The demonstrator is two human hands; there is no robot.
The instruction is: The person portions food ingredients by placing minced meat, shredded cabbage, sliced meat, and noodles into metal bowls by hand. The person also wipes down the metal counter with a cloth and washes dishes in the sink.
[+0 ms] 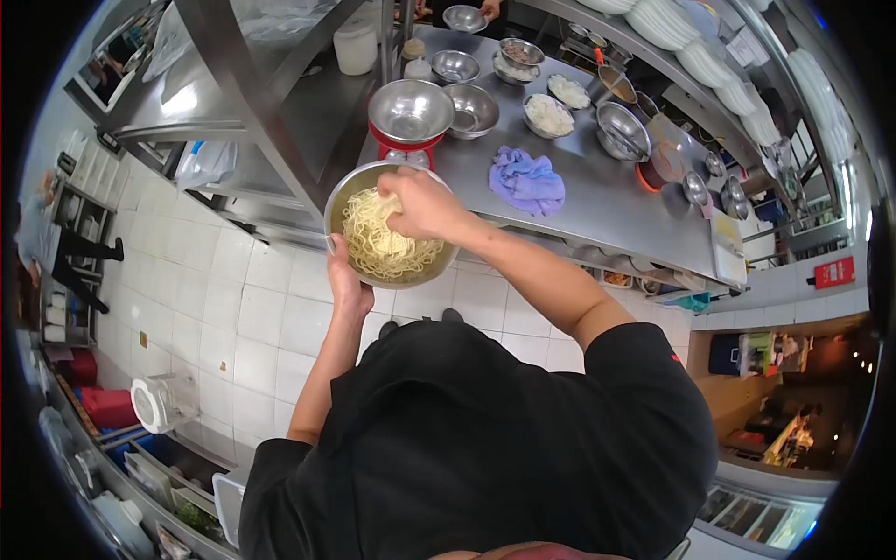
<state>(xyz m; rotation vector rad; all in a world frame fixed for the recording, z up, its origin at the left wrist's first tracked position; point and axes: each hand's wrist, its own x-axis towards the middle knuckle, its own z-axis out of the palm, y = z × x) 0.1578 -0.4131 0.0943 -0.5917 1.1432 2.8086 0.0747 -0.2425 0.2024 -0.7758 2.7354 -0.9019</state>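
A metal bowl [336,201] of pale noodles [373,245] is held in front of my body, near the counter's edge. My left hand [349,275] grips its lower left rim, with the thumb over the edge. My right hand [415,203] reaches in from the right, its fingers curled into the noodles; the fingertips are partly hidden. Just beyond the bowl stands a red scale [403,152] with an empty metal bowl [412,111] on top.
On the steel counter [597,207] lie a purple cloth [527,180], bowls of white food [549,116] and several metal bowls. A steel shelf post [252,103] rises at left. Another person's hand [490,9] is at the far end; a further person [70,245] stands far left.
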